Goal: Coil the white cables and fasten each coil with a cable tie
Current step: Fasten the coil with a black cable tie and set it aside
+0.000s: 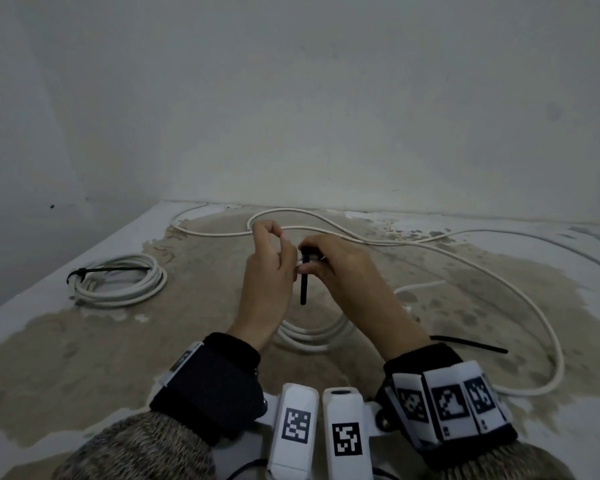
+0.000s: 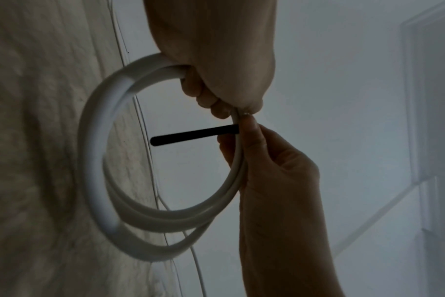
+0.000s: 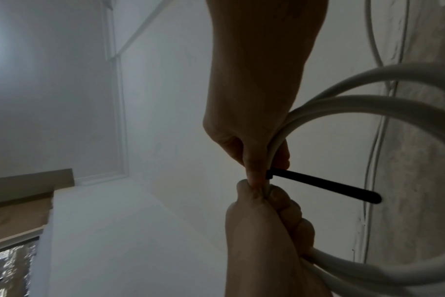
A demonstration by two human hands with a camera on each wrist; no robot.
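Two hands meet at the top of a raised white coil (image 2: pixel 102 140), the left hand (image 1: pixel 269 271) and right hand (image 1: pixel 340 268) pinching its strands either side of a black cable tie (image 1: pixel 303 285) (tail hanging down toward the surface (image 1: pixel 205 306)).

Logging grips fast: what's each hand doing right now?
Left hand: pinches the cable coil.
Right hand: grips the coil at the black cable tie.
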